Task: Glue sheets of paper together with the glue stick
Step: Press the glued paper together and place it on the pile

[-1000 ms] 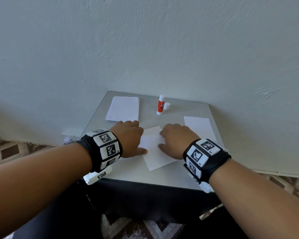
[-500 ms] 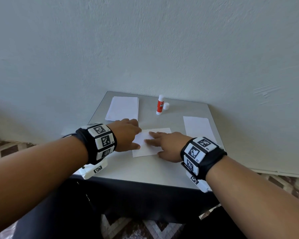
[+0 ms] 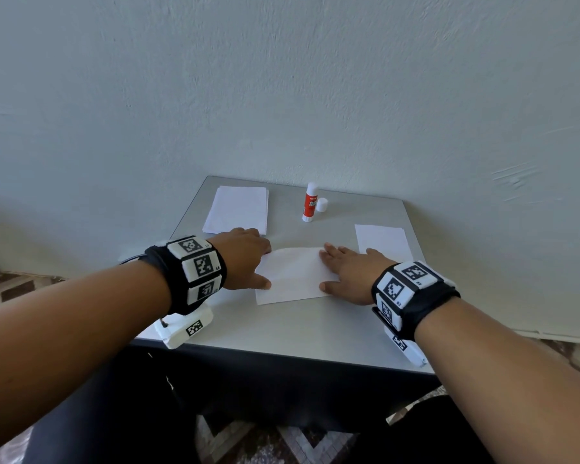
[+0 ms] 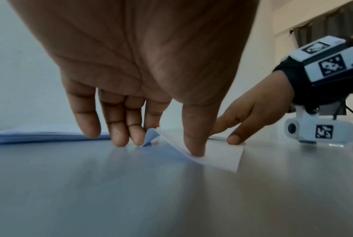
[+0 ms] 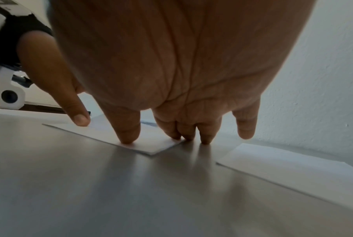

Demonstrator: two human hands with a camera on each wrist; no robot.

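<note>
A white sheet lies in the middle of the grey table. My left hand presses its left edge with straight fingers, thumb tip on the paper; the far left corner curls up slightly. My right hand presses flat on the right edge, fingertips down on the sheet. The red and white glue stick stands upright and uncapped at the back of the table, its white cap beside it.
A stack of white paper lies at the back left, seen edge-on in the left wrist view. Another sheet lies at the right, also beside my right hand. A wall stands directly behind the table.
The sheet was turned from a tilted position to lie square and moved slightly back. Both hands spread apart to its left and right edges, the right fingers straightening flat.
</note>
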